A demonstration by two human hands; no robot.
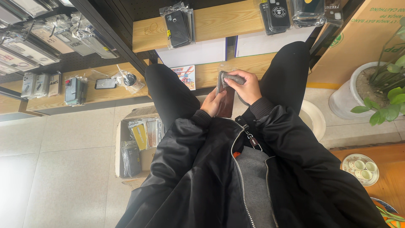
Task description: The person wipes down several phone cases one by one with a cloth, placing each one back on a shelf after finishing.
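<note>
1. The right hand [247, 86] is closed on a small grey cloth [231, 78], fingertips pressing it onto the top end of a dark phone case [227, 103].
2. The left hand [213, 103] is wrapped around the case from below, at about seven o'clock from the right hand, holding it upright between the person's knees.
3. To my eye the wiping is under way: the cloth sits only on the upper end, so the lower part of the case looks not yet covered. Whether the far face is clean I cannot tell.
4. At about eight o'clock from the hands, on the floor beside the left leg, a cardboard box [123, 139] holds more bagged cases [141, 135], apparently still packed.
5. At twelve o'clock, the wooden shelf [219, 21] carries stacks of bagged cases [178, 25], with another stack [276, 14] at one o'clock.
6. At three o'clock stands a white pot [344, 99] with a green plant [390, 93]; at five o'clock, a tray of small cups [360, 168].
</note>
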